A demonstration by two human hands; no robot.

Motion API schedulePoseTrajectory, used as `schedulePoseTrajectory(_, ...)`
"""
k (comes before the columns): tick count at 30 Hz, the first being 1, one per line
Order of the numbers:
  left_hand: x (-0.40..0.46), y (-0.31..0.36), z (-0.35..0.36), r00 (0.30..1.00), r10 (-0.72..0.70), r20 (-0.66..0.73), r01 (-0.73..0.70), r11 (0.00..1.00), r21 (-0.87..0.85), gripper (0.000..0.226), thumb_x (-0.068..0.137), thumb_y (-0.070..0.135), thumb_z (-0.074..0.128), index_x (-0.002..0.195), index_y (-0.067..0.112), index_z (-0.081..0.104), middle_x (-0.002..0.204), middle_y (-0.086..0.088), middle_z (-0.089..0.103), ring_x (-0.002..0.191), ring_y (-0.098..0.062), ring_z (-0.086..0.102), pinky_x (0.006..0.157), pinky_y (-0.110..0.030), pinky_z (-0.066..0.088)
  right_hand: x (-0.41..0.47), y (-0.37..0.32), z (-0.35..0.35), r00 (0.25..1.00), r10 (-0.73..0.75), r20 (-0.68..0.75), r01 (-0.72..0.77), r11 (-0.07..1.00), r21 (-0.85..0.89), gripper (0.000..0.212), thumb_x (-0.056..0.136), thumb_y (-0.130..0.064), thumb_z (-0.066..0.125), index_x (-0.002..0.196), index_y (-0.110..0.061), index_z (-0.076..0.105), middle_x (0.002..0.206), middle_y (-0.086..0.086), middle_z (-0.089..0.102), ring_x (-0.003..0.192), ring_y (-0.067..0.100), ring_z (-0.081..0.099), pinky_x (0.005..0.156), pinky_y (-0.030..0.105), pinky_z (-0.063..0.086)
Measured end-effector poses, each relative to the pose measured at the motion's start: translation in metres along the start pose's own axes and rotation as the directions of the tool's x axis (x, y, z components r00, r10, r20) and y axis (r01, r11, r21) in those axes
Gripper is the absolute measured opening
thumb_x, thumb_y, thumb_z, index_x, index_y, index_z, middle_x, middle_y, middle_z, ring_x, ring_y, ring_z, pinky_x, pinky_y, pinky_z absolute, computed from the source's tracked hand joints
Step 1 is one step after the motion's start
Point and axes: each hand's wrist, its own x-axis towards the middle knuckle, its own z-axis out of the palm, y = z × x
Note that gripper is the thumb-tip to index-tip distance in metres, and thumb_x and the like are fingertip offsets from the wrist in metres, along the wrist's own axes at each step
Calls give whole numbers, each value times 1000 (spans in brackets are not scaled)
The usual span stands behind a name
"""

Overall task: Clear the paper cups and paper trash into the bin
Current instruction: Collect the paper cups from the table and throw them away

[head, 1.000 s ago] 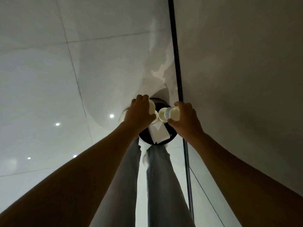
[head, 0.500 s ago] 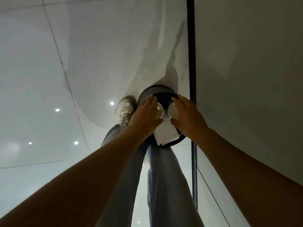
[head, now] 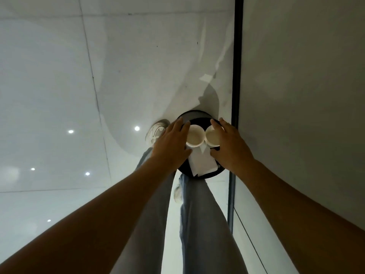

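Left hand [head: 171, 144] reaches down, fingers straight beside left paper cup [head: 194, 136] | right hand [head: 230, 146] spread flat, fingers relaxed, partly over right paper cup [head: 213, 137] | both cups upright, side by side in black bin [head: 194, 114], white paper [head: 202, 164] beneath | contact with either cup hard to tell; bin depth hidden.

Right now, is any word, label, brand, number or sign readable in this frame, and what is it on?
None can be read.
Left paper cup, right paper cup, white paper sheet: no print shows.
Black bin: no label shows.
White sneaker: marking too blurred to read.
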Motion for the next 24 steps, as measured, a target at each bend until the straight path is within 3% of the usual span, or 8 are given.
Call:
schedulePoseTrajectory(5,-68,6,-53,996,-55,-77,54,998,-13,72,91,35,58,149,19,19,158,-5,18,145,-22,17,116,-34,20,-56,-51,-49,996,-88,34,90,994,-60,80,89,-25,64,152,-25,15,159,4,13,146,26,14,115,39,29)
schedulePoseTrajectory(12,-200,21,-108,954,-143,-264,143,990,-20,65,95,36,50,149,19,20,158,-6,18,145,-21,17,118,-31,13,-147,-147,-101,942,-336,8,327,910,-255,67,94,-23,54,151,-26,20,159,1,16,145,25,16,113,40,31)
schedulePoseTrajectory(17,-333,24,-118,831,-362,-423,298,931,-213,61,96,38,47,149,19,23,157,-5,22,144,-21,21,118,-32,18,-236,-224,-109,859,-507,65,484,766,-423,66,94,-24,53,150,-25,19,158,3,16,141,26,21,109,39,34)
schedulePoseTrajectory(24,-523,9,-81,589,-639,-494,449,767,-458,59,96,37,46,147,17,25,155,-6,25,142,-21,23,118,-33,17,-371,-336,-58,659,-703,269,698,436,-568,66,94,-27,53,150,-25,19,159,2,15,142,22,20,108,35,34)
